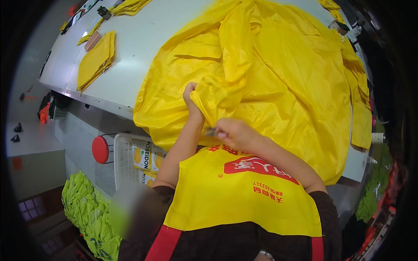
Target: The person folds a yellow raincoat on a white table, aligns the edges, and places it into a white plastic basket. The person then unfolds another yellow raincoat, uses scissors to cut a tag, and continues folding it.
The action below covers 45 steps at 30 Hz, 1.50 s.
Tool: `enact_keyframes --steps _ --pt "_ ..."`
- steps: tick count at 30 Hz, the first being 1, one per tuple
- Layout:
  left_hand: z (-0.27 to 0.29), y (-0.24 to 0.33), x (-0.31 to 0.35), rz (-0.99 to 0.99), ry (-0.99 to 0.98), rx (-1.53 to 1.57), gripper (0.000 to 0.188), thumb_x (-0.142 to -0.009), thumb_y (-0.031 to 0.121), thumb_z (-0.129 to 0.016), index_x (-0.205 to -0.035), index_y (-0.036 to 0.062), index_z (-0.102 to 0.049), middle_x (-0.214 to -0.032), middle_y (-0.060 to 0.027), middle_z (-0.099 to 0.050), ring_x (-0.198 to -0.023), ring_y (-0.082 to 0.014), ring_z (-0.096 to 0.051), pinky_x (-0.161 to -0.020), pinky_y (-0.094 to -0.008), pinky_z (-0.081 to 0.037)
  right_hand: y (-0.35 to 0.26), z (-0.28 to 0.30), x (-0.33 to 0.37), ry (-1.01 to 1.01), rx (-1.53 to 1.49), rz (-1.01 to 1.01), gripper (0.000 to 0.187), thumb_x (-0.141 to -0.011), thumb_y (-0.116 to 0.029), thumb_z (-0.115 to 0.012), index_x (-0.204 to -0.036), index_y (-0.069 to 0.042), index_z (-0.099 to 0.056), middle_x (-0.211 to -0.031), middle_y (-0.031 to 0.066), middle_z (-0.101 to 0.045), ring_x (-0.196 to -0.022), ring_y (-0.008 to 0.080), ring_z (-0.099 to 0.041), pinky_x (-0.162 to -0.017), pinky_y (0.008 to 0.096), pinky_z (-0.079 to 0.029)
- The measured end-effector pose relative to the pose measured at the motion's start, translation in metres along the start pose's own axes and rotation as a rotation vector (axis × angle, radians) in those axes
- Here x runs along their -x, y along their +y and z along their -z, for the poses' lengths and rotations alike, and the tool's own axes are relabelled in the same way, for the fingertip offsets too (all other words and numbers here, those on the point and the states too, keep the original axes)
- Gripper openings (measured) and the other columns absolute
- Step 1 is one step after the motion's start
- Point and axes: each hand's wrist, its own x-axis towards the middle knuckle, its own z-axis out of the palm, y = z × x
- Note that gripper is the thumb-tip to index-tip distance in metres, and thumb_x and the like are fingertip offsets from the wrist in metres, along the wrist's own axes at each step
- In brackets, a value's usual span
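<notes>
A big yellow raincoat (287, 74) of thin, shiny cloth lies spread and creased over the table in front of me. My left hand (191, 98) is closed on a bunched end of it, which looks like a sleeve (222, 91), and lifts it toward me. Just right of and below that, my right hand (237, 132) is closed around a small dark metal tool (210, 131), perhaps thread snips. Motion smears the tool and its tip, so its exact kind is unclear. The tip points left, close to the hanging cloth, and I cannot tell whether they touch.
Folded yellow pieces (96, 61) lie at the table's left, with a small pinkish block (92, 42) beside them. A red round stool (100, 149) and a white basket (123, 158) of packets stand below the left edge. Bright green cloth (89, 209) is heaped lower left.
</notes>
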Motion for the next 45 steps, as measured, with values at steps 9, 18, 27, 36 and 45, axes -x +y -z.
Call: enact_keyframes --steps 9,18,27,36,45 --pt "-0.033 0.040 0.102 0.132 -0.534 -0.369 0.019 -0.066 0.005 -0.063 -0.078 0.0054 -0.049 -0.069 0.0007 -0.046 -0.064 -0.0111 -0.044 -0.057 -0.0263 -0.039 0.090 0.058 0.005 0.996 -0.458 -0.474 0.010 -0.081 -0.003 -0.051 -0.076 -0.008 -0.045 -0.066 -0.0060 -0.039 -0.055 0.0063 -0.035 -0.047 0.0222 -0.031" --pt "0.044 0.069 0.074 -0.600 -0.353 -0.931 0.010 -0.067 0.002 -0.056 -0.075 0.0063 -0.051 -0.069 -0.0110 -0.051 -0.064 -0.0281 -0.055 -0.058 -0.0348 -0.045 0.061 0.040 0.001 0.592 -0.044 -0.394 0.011 -0.079 0.002 -0.046 -0.083 -0.008 -0.047 -0.066 0.0005 -0.043 -0.055 0.0081 -0.047 -0.047 0.0240 -0.041" --pt "0.269 0.023 0.038 0.250 0.880 -0.339 0.069 -0.086 0.051 -0.050 -0.134 0.0034 -0.036 -0.129 -0.0131 -0.046 -0.117 -0.0246 -0.044 -0.097 -0.0373 -0.034 -0.036 0.120 -0.070 0.906 -0.922 -0.361 0.023 -0.094 -0.012 -0.041 -0.111 0.000 -0.053 -0.085 0.0070 -0.059 -0.079 0.0187 -0.060 -0.081 0.0360 -0.052" --pt "0.231 -0.028 0.089 0.651 0.053 0.540 0.055 -0.090 0.053 -0.038 -0.134 0.0206 -0.041 -0.134 -0.0061 -0.046 -0.118 -0.0235 -0.048 -0.097 -0.0454 -0.039 -0.092 -0.018 -0.117 -0.569 -0.441 -0.218 0.033 -0.094 -0.019 -0.049 -0.124 -0.003 -0.050 -0.095 0.0066 -0.064 -0.073 0.0120 -0.063 -0.066 0.0247 -0.051" --pt "0.186 0.103 0.089 0.003 0.571 0.059 0.024 -0.091 0.024 -0.054 -0.095 0.0011 -0.058 -0.090 -0.0053 -0.062 -0.078 -0.0139 -0.060 -0.070 -0.0272 -0.049 -0.007 -0.017 0.002 -0.062 -0.496 -0.568 0.024 -0.093 -0.016 -0.048 -0.111 0.000 -0.054 -0.082 0.0049 -0.061 -0.057 0.0066 -0.049 -0.054 0.0194 -0.041"
